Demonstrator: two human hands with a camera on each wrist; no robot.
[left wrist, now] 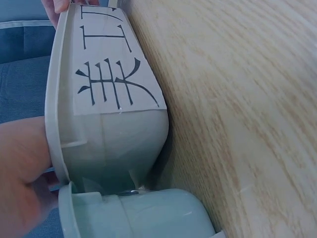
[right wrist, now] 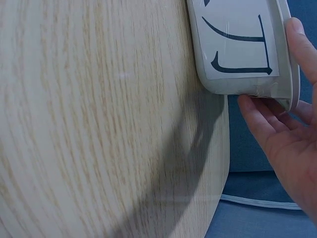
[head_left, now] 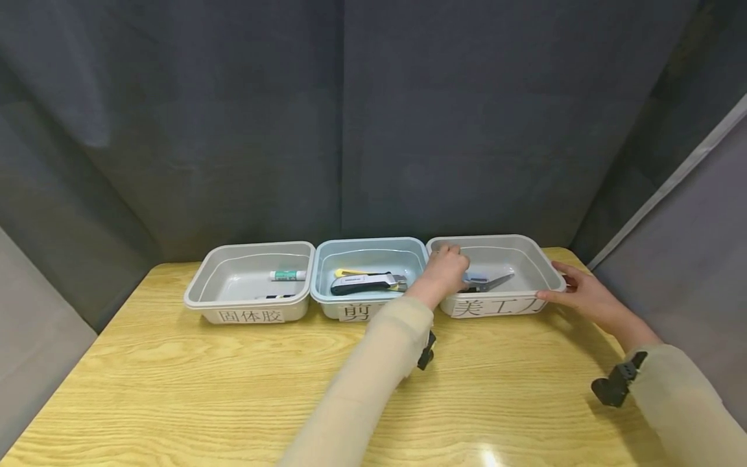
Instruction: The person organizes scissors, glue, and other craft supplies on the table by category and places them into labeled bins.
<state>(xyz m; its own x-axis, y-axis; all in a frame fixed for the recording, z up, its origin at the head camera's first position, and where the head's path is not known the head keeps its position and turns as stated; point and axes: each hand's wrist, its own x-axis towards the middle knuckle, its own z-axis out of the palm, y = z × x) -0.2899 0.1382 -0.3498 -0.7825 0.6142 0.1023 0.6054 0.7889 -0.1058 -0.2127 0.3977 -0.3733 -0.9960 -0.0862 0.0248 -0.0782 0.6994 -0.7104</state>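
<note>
At the right end of the row is a grey plastic bin (head_left: 496, 244) with a paper label (right wrist: 237, 39) on its front. My left hand (head_left: 446, 271) grips its left end by the rim; most of those fingertips are hidden. At the opposite end my right hand (head_left: 586, 298) holds the bin, thumb over the front rim and fingers against the end wall, as the right wrist view shows. Inside lie scissors (head_left: 493, 283) with dark blades and a light blue item (head_left: 475, 277), partly covered by my left hand.
A light blue bin (head_left: 370, 242) adjoins on the left, holding a white-and-black utility knife (head_left: 364, 283) and a yellow one (head_left: 348, 272). Beyond it, another grey bin (head_left: 213, 275) contains a green-and-white glue stick (head_left: 287, 275). Dark curtains (head_left: 344, 130) hang behind the wooden table (head_left: 204, 389).
</note>
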